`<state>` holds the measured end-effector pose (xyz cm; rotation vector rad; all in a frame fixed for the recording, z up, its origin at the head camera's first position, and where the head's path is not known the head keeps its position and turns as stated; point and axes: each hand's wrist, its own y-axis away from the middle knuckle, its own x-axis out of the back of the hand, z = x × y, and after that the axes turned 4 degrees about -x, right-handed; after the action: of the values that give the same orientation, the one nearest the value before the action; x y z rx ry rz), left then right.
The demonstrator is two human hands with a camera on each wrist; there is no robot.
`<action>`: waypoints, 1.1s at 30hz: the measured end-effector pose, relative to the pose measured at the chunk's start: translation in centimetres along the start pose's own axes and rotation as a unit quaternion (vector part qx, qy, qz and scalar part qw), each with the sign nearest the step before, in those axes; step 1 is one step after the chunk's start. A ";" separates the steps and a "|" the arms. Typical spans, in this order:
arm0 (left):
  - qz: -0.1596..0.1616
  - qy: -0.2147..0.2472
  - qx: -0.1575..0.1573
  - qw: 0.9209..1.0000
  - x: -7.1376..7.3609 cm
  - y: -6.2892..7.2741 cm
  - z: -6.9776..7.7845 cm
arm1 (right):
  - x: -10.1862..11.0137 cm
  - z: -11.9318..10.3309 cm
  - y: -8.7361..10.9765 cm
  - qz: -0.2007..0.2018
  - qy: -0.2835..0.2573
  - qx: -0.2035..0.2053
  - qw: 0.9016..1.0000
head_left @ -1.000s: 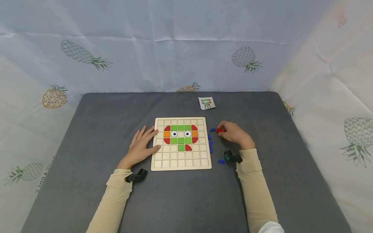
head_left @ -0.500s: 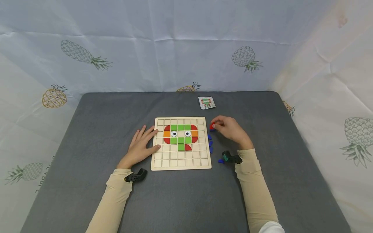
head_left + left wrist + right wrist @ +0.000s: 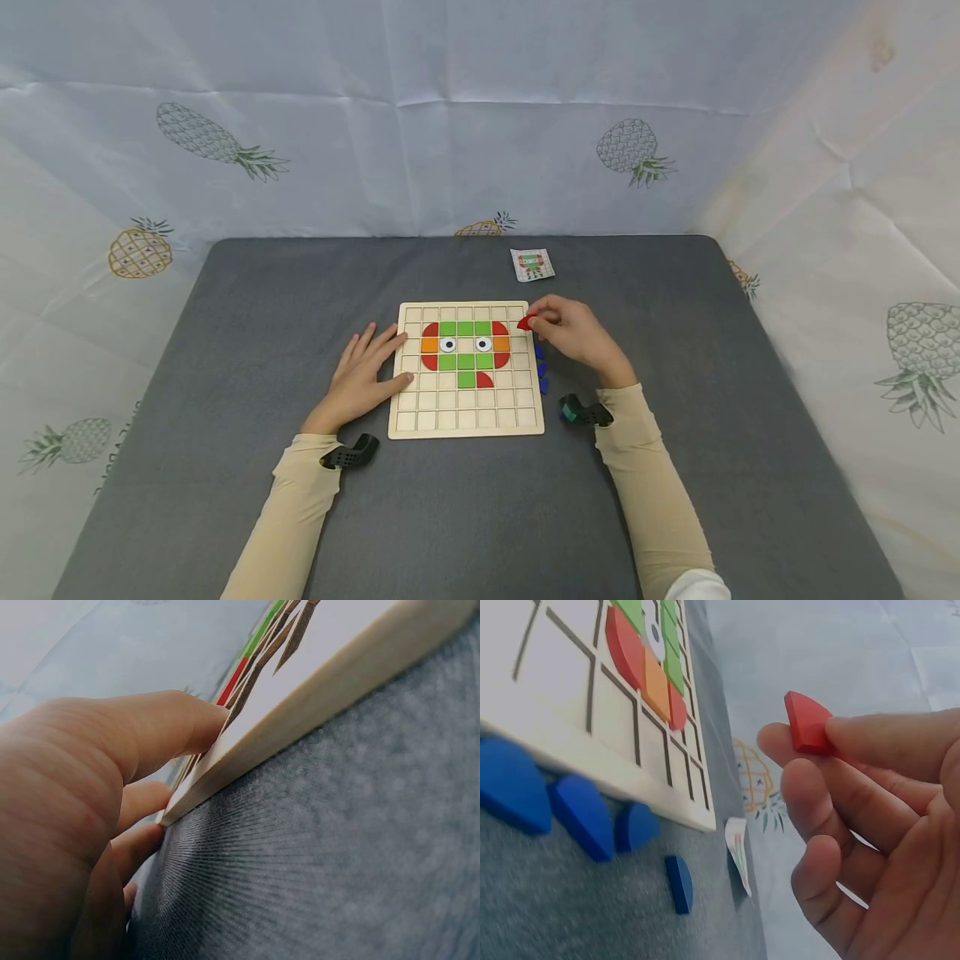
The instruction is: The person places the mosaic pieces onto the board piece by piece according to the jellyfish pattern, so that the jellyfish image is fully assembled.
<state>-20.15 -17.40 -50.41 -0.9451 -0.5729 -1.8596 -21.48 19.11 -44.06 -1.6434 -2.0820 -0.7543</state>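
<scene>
My right hand (image 3: 576,335) pinches a red quarter-round piece (image 3: 807,724) between thumb and fingertips, over the upper right edge of the wooden grid board (image 3: 435,423). My left hand (image 3: 358,387) lies with fingers spread at the board's left side; its thumb (image 3: 180,724) and fingertips touch the rim. On the board, green squares (image 3: 466,362), red quarter-rounds (image 3: 485,381), orange pieces (image 3: 501,344) and two white eye tiles (image 3: 483,344) form a face-like pattern. One green square and one red quarter-round sit side by side below it.
Several blue pieces (image 3: 583,816) lie on the dark grey table (image 3: 450,517) along the board's right edge. A small pattern card (image 3: 532,266) lies behind the board. A pineapple-printed cloth (image 3: 315,58) hangs around the table.
My right hand has moved left with the red quarter-round piece, from the table beside the board to above its upper right edge. The left hand has stayed in place.
</scene>
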 end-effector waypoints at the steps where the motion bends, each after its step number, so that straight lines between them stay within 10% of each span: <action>1: 0.000 0.002 0.000 1.000 0.0 0.0 0.0 | -0.1 -0.1 0.0 0.000 -0.006 0.000 1.000; 33: -0.003 0.013 0.005 1.000 0.2 0.0 0.2 | -5.2 -3.0 -0.2 -0.062 0.028 0.087 0.994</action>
<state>-20.13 -17.40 -50.17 -0.9127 -0.5686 -1.8704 -20.46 13.20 -44.84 -1.3949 -2.1587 -0.6293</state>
